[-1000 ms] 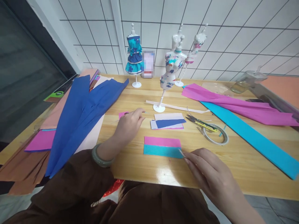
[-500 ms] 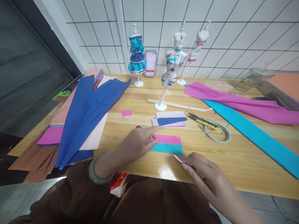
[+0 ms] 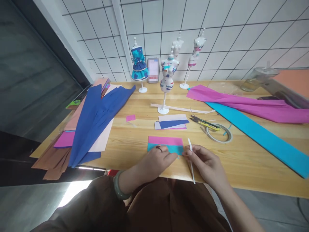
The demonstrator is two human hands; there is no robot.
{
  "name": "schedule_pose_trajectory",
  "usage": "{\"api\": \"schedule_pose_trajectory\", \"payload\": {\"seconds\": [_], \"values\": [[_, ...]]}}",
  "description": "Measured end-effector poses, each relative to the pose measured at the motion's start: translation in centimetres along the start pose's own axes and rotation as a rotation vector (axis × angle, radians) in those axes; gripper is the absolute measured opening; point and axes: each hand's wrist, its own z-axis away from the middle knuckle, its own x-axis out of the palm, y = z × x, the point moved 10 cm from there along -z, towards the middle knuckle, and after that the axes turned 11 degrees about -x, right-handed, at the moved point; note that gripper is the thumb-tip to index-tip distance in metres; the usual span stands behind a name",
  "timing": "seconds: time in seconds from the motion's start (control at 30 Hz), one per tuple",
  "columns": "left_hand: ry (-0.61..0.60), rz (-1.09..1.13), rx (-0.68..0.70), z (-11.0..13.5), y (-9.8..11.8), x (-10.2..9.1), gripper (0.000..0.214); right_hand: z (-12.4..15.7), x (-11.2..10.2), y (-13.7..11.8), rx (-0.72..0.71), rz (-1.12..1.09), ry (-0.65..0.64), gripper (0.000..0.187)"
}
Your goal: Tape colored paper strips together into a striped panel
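A small pink and teal paper piece [image 3: 166,141] lies near the front edge of the wooden table [image 3: 241,161]. My left hand [image 3: 156,161] rests on its teal lower edge, fingers bent and pressing down on the paper. Just to the right, my right hand [image 3: 205,162] pinches a thin white strip [image 3: 191,158] that stands up and curls past my fingers. The two hands almost touch at the piece's right corner.
Behind the piece lie a white and blue paper stack [image 3: 171,122], scissors [image 3: 204,123] and a tape ring [image 3: 219,134]. Three small mannequins [image 3: 166,77] stand at the back. Blue sheets [image 3: 94,119] spread left; magenta [image 3: 253,104] and teal [image 3: 260,138] strips right.
My left hand came back from the far pink scrap to the pink and teal piece. My right hand lifted the white strip off the piece's corner. The view tilted down.
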Motion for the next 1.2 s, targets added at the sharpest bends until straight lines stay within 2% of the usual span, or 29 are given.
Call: {"api": "schedule_pose_trajectory", "payload": {"seconds": [0.13,0.2,0.27,0.3,0.4,0.47,0.57,0.67,0.73,0.77,0.87,1.0,1.1,1.2], "values": [[0.073,0.011,0.0,0.8,-0.7,0.0,0.025,-0.6,1.0,1.0,0.075,-0.092,-0.045,0.034],[0.107,0.031,-0.022,1.7,-2.1,-0.2,0.026,-0.6,1.2,1.3,0.119,-0.112,-0.056,0.036],[0.134,0.005,-0.088,2.9,-4.4,-0.8,0.026,-0.6,1.3,1.5,0.163,-0.14,-0.062,0.038],[0.173,-0.018,-0.147,3.6,-6.0,-1.6,0.026,-0.6,1.3,1.5,0.18,-0.154,-0.06,0.039],[0.25,-0.144,-0.502,6.1,-12.5,-4.6,0.022,-1.1,1.2,1.2,0.201,-0.162,-0.063,0.041],[0.219,-0.242,-0.671,7.5,-15.8,-6.1,0.032,-1.8,1.3,1.0,0.188,-0.124,-0.082,0.041],[0.2,-0.362,-0.836,8.6,-18.9,-7.9,0.041,-3.3,1.5,0.5,0.144,-0.059,-0.12,0.041],[0.155,-0.377,-0.952,8.4,-20.3,-8.1,0.019,-4.3,1.6,0.1,0.108,-0.004,-0.151,0.041],[0.156,-0.324,-0.952,7.3,-20.1,-7.7,0.028,-4.3,1.3,0.1,0.116,0.033,-0.165,0.041],[0.164,-0.283,-0.891,6.2,-19.3,-7.4,0.033,-4.2,1.1,0.2,0.123,0.039,-0.164,0.041],[0.159,-0.109,-0.621,2.1,-15.9,-5.9,0.036,-4.3,-0.2,0.8,0.151,-0.014,-0.119,0.038],[0.076,0.061,-0.269,-3.1,-11.3,-3.2,0.038,-5.2,-2.0,2.7,0.254,-0.142,-0.034,0.037],[0.032,0.061,-0.162,-6.1,-9.9,-1.3,0.043,-6.0,-2.5,3.6,0.323,-0.243,-0.016,0.036],[0.03,0.031,-0.145,-8.3,-9.9,0.1,0.041,-6.5,-2.0,3.7,0.355,-0.316,-0.057,0.034]]}}
